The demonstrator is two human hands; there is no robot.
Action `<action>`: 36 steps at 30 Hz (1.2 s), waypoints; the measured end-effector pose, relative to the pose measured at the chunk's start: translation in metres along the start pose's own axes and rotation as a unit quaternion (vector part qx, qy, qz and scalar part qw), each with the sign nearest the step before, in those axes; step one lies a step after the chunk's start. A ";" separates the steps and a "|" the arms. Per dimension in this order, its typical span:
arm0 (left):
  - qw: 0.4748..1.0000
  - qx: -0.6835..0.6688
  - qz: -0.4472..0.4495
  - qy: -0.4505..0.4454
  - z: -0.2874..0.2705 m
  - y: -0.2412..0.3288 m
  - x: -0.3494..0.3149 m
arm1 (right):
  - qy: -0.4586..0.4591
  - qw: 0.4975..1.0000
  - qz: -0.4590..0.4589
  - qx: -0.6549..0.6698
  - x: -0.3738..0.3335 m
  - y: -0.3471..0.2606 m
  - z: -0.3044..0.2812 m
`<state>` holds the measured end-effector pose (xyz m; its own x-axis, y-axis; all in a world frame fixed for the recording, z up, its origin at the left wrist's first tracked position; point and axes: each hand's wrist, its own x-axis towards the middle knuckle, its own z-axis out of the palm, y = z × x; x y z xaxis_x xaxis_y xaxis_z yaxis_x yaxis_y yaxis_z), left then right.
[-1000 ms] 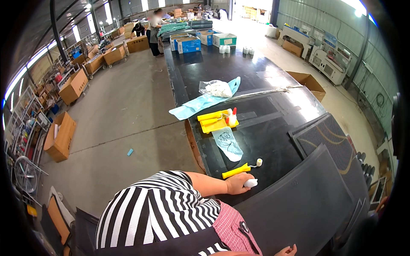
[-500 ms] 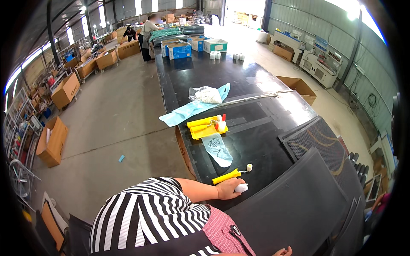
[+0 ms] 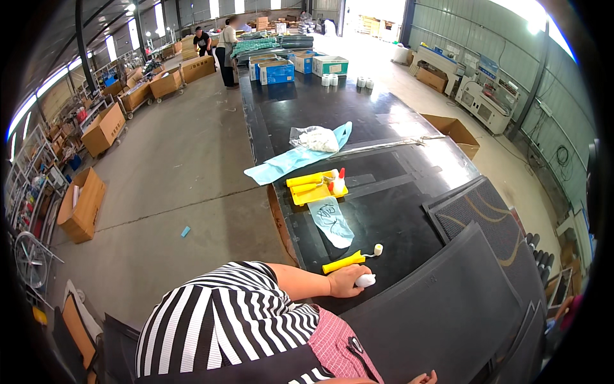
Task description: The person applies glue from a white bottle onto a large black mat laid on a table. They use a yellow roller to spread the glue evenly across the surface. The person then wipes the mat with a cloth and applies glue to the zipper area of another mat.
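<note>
My left hand (image 3: 346, 281) is closed round a smooth, rounded white thing (image 3: 365, 280) low over the black table; its kind is hard to make out. Just beyond that hand lies a small paint roller (image 3: 345, 261) with a yellow handle and a pale head. At the bottom edge, my right hand (image 3: 425, 378) shows only in part, its fingers loosely bent and apart, with nothing visible in them. It is next to a stack of dark grey mats (image 3: 441, 301).
Farther up the table (image 3: 396, 211) are a yellow paint tray (image 3: 300, 199) with rollers and red-tipped bottles, a marked blue bag (image 3: 331, 224), and a clear bag (image 3: 316, 139) of white stuff. Boxes (image 3: 276, 72) and white rolls (image 3: 329, 80) stand beyond. Two people work far left.
The view has shifted slightly, moving the scene a little. My left hand stays on the white thing beside the roller. In the distance, a person who was bent over now stands more upright.
</note>
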<state>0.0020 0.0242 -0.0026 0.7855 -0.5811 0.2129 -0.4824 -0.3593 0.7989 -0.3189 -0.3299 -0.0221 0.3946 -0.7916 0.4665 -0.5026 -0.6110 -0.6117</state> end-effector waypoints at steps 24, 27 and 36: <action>0.996 0.004 0.075 0.042 0.006 -0.008 0.007 | -0.015 1.000 0.000 0.012 0.003 -0.005 -0.003; 0.997 -0.002 0.068 0.042 0.008 -0.014 0.003 | -0.007 0.999 -0.041 0.013 0.006 -0.008 0.002; 1.000 -0.018 0.018 -0.010 0.005 -0.007 0.005 | 0.016 0.994 -0.083 -0.073 0.000 -0.022 -0.013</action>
<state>0.0067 0.0200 -0.0100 0.7596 -0.6082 0.2306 -0.4956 -0.3116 0.8107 -0.3179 -0.3166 -0.0002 0.4580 -0.6789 0.5739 -0.5402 -0.7253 -0.4269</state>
